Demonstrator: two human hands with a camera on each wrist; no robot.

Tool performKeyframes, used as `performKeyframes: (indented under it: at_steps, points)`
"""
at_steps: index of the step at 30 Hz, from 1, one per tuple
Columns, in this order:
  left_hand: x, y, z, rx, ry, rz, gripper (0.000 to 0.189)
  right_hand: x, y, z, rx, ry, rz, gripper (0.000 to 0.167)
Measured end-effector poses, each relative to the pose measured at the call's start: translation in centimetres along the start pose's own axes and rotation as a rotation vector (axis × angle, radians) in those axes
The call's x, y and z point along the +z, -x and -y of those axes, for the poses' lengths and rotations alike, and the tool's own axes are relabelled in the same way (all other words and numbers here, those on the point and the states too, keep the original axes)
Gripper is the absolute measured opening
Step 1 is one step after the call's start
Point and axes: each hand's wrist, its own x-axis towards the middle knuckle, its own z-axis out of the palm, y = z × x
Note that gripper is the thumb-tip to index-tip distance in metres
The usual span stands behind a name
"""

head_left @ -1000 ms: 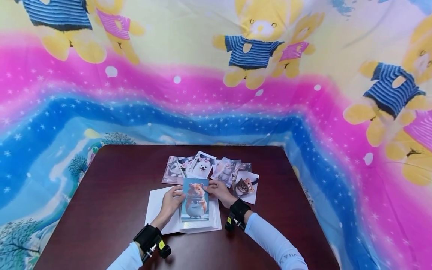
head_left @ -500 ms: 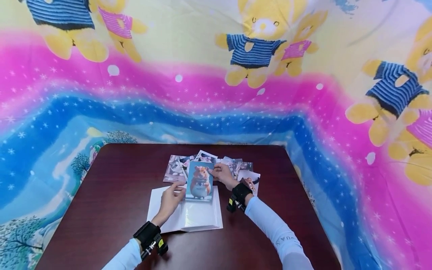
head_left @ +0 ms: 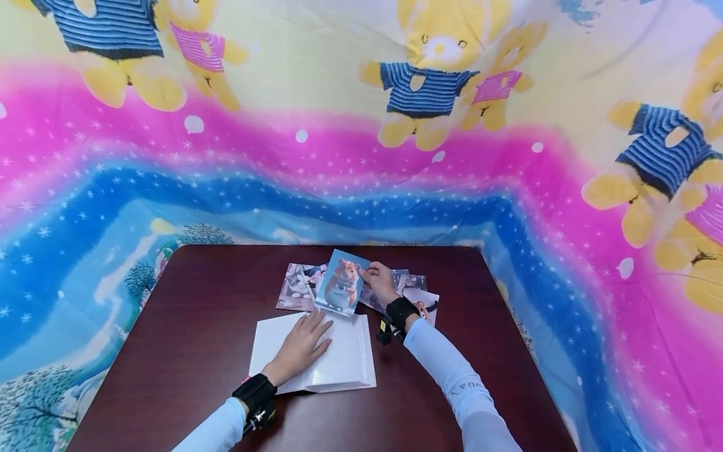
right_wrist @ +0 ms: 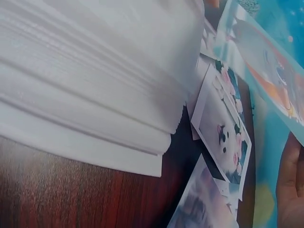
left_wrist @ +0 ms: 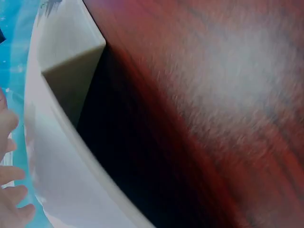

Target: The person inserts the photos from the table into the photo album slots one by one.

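Note:
My right hand (head_left: 381,281) pinches the right edge of a blue hamster picture card (head_left: 341,282), raised over the far edge of an open white photo album (head_left: 347,361). In the right wrist view the tilted card (right_wrist: 273,71) shows beside my fingers (right_wrist: 289,175), with the album's thick stack of pages (right_wrist: 95,80) on the left. My left hand (head_left: 299,348) rests on the opened album with its fingers extended. The left wrist view catches its fingertips (left_wrist: 14,175) at the left edge, beyond the album's cover (left_wrist: 71,161).
Several animal pictures lie behind the album, including a cat picture (head_left: 294,285) on the left, a white dog picture (right_wrist: 223,137) and a brown-hatted animal picture (head_left: 427,302) at right. The dark red table (head_left: 198,314) meets a printed cloth backdrop (head_left: 339,213) at its far edge.
The hamster card has moved away from the album page toward the other pictures and tilted, in my right hand. My left hand has left the card's side and lies on the album.

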Motion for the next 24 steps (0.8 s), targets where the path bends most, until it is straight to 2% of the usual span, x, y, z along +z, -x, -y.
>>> performKeyframes:
  at_steps: [4, 7, 13, 24]
  points:
    - [0.3, 0.0, 0.1, 0.009, -0.073, 0.13, 0.048, 0.3, 0.8, 1.4, 0.019, -0.038, 0.005, 0.02]
    - [0.7, 0.2, 0.3, 0.021, -0.113, 0.152, 0.048, 0.5, 0.8, 1.8, 0.04, -0.055, 0.009, 0.022]
    - [1.1, 0.3, 0.5, 0.043, -0.146, 0.125, 0.046, 0.8, -0.3, -0.2, 0.047, -0.057, -0.016, 0.015]
    - [1.2, 0.1, 0.4, 0.101, -0.146, 0.013, 0.045, 1.6, -0.8, -0.7, 0.053, -0.041, -0.073, 0.016]
